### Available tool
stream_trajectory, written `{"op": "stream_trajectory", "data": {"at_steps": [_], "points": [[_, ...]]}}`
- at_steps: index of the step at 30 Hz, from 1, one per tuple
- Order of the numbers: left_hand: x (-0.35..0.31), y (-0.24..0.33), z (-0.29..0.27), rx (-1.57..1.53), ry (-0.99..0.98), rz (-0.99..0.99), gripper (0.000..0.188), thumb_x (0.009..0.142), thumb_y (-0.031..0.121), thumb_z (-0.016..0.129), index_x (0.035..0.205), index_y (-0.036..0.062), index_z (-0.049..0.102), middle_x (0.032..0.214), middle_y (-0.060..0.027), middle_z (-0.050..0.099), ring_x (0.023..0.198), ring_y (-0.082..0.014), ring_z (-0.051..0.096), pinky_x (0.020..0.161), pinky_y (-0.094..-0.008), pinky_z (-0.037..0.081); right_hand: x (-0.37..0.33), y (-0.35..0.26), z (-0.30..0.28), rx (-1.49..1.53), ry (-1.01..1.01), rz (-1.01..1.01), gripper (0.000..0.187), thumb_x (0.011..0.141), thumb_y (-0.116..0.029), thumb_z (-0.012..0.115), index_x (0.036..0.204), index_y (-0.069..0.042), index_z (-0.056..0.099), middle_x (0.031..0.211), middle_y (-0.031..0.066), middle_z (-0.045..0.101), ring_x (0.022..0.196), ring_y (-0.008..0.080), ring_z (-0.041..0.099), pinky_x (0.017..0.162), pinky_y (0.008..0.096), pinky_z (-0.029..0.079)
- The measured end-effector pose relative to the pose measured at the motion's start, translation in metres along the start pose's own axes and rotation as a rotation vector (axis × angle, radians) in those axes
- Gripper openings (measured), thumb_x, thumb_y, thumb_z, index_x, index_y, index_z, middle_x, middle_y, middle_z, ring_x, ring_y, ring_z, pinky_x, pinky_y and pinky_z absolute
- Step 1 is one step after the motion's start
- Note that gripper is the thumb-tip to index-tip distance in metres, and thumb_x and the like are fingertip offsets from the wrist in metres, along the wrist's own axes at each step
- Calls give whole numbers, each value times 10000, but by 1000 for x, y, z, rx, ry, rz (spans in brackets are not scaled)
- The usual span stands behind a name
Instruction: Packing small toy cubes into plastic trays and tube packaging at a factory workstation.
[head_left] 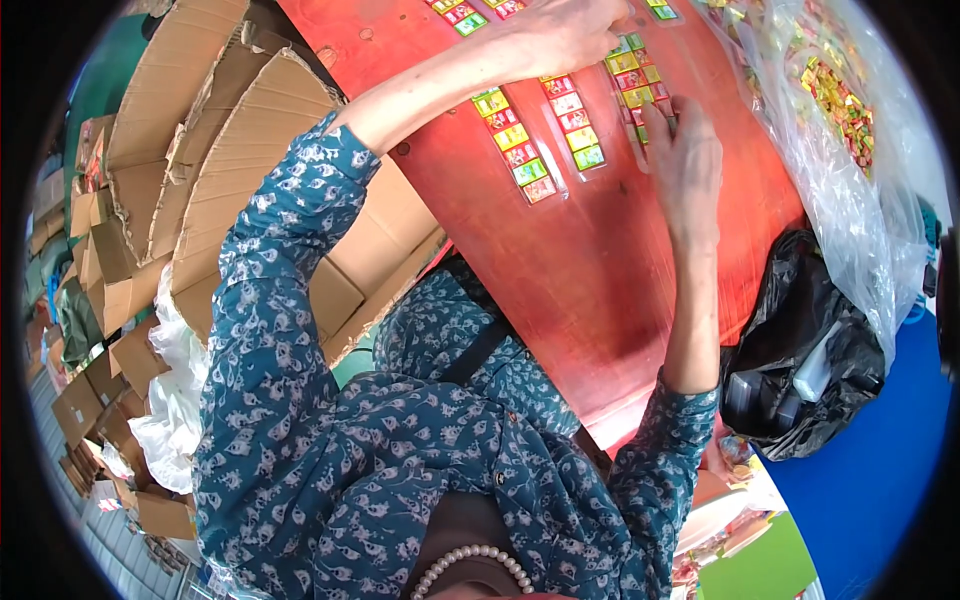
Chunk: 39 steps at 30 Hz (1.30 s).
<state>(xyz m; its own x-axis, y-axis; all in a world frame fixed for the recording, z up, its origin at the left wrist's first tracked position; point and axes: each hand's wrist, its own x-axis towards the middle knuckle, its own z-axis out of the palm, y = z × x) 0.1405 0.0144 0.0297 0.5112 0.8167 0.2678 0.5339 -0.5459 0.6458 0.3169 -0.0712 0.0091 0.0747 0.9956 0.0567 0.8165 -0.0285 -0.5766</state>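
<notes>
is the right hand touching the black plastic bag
Apart: the head view shows a stretch of red table plainly between the right hand and the black plastic bag.

Counter (pixel 610 290), red: broad open stretch on the wearer's side of the right grip (pixel 685 165), passable down to the near edge. Second open lane: right of the right grip, bounded farther right by a bulky clear plastic bag (pixel 840 220). Black bag (pixel 765 300): nearer the wearer and to the right of that grip, at the counter's edge. Packet rows (pixel 573 120), two: left of the right grip, flat and low, thin bare gap between. Left forearm (pixel 430 95): bar across these rows, left of the left grip (pixel 575 35), obstructing entry from above. Cardboard (pixel 150 90): farther left, past the counter's edge.
</notes>
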Motion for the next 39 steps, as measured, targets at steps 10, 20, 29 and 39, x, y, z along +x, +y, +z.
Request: {"op": "stream_trajectory", "data": {"at_steps": [10, 20, 29, 39], "points": [[5, 4, -6, -43, -114, -96, 228, 787, 54, 498, 972, -70, 545, 847, -277, 577, 893, -408, 585, 774, -465, 451, -15, -17, 14, -257, 63, -170, 676, 824, -389, 653, 1244, 69, 385, 1114, 221, 471, 1010, 378, 484, 805, 477, 426], [12, -7, 16, -197, 88, -159, 293, 654, -70, 538, 934, -71, 625, 885, -216, 643, 833, -359, 632, 708, -399, 497, -10, -12, 9, 43, 99, -276, 584, 785, -272, 714, 1190, 77, 477, 1083, 267, 538, 946, 414, 539, 786, 473, 452], [32, -19, 22, -581, -49, -426, 283, 647, -48, 676, 928, -61, 645, 766, -123, 647, 596, -176, 625, 519, -290, 487, -3, -11, 12, -36, 123, -235, 519, 725, -129, 729, 1152, 57, 501, 998, 237, 563, 924, 396, 551, 766, 439, 467], [3, 11, -30, -302, 28, -236, 145, 811, 80, 575, 851, -44, 640, 680, -97, 626, 599, -152, 622, 538, -312, 474, 7, -10, 12, -78, 100, -270, 464, 712, -122, 671, 1118, 44, 516, 919, 232, 604, 844, 371, 604, 723, 424, 493]]}}
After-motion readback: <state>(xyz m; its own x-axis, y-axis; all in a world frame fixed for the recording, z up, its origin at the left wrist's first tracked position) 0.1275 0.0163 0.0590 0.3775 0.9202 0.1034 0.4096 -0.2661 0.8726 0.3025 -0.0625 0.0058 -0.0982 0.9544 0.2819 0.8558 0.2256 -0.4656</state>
